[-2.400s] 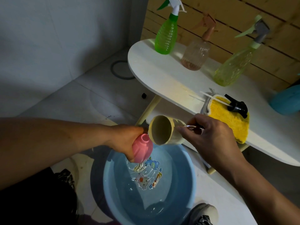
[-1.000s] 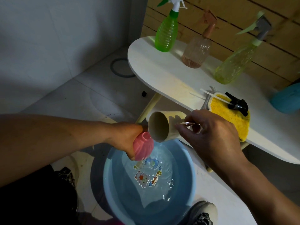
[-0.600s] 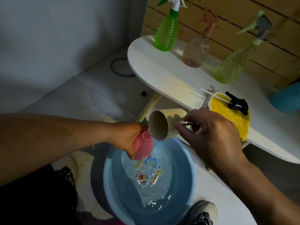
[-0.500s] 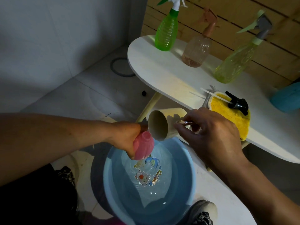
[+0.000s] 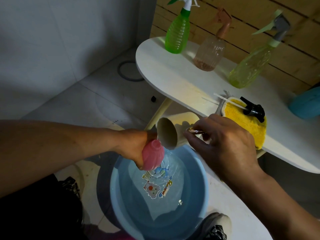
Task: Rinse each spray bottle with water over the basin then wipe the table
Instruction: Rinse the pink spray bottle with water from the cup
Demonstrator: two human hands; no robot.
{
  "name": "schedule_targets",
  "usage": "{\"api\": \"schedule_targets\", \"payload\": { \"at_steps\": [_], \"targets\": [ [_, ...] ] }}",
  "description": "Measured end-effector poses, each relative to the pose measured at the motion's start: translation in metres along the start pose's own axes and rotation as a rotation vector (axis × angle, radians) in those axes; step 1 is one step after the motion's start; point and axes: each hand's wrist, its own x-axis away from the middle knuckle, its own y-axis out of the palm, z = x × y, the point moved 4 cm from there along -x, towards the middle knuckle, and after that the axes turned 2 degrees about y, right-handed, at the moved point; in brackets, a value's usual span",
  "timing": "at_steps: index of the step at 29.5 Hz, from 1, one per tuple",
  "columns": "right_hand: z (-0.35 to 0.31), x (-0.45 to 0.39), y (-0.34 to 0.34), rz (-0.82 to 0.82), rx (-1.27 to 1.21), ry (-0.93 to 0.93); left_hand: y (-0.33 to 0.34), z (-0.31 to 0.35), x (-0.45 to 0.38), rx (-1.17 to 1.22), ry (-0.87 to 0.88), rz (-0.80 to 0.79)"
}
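Observation:
My left hand (image 5: 135, 144) grips a pink spray bottle (image 5: 153, 156) without its head, held over the blue basin (image 5: 119, 196). A beige cup (image 5: 170, 134), tipped on its side, is held by its handle in my right hand (image 5: 220, 144). Water runs from the cup's rim onto the pink bottle's neck and down into the basin, which holds water. The white table (image 5: 164, 70) carries a green spray bottle (image 5: 176, 35), a clear brownish spray bottle (image 5: 210, 52) and a yellow-green spray bottle (image 5: 249, 66). A black spray head (image 5: 253, 110) lies on a yellow cloth (image 5: 242, 122).
A teal object (image 5: 306, 104) sits at the table's right end. A table leg (image 5: 161, 111) slants down behind the cup. My shoe (image 5: 218, 226) is beside the basin on the tiled floor. A dark ring (image 5: 128, 70) lies near the wall.
The cup has stayed tipped over the pink bottle, with water still pouring and rippling in the basin. Both hands have held nearly the same place.

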Motion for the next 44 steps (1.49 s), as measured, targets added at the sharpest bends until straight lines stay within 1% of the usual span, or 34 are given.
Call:
{"api": "schedule_targets", "payload": {
  "at_steps": [7, 16, 21, 26, 28, 32, 35, 39, 41, 44],
  "targets": [
    [-0.003, 0.001, -0.003, 0.02, 0.056, -0.041, -0.002, 0.004, 0.001, 0.009, 0.006, 0.026],
    [-0.008, 0.003, -0.003, 0.025, 0.093, -0.107, -0.002, 0.005, 0.002, 0.037, -0.004, 0.015],
    [-0.011, 0.004, -0.004, 0.052, 0.116, -0.149, -0.002, 0.005, 0.003, 0.05, 0.015, -0.003],
    [-0.012, 0.005, -0.004, 0.086, 0.147, -0.217, -0.001, 0.004, 0.002, 0.02, 0.047, 0.017],
    [-0.014, 0.006, -0.004, 0.109, 0.17, -0.26, -0.001, 0.003, 0.001, 0.01, 0.038, 0.026],
    [-0.018, 0.008, -0.005, 0.168, 0.188, -0.334, 0.005, -0.004, -0.002, 0.102, -0.001, -0.012],
    [-0.022, 0.011, -0.005, 0.194, 0.204, -0.39, 0.004, -0.003, -0.005, 0.117, -0.037, -0.003],
    [-0.025, 0.012, -0.005, 0.218, 0.243, -0.438, 0.005, -0.005, -0.007, 0.165, -0.046, -0.067],
    [-0.025, 0.013, -0.005, 0.231, 0.248, -0.457, 0.005, -0.003, -0.006, 0.124, -0.047, -0.081],
    [-0.024, 0.014, -0.003, 0.219, 0.206, -0.448, 0.002, 0.0, -0.004, 0.093, -0.046, -0.05]
  ]
}}
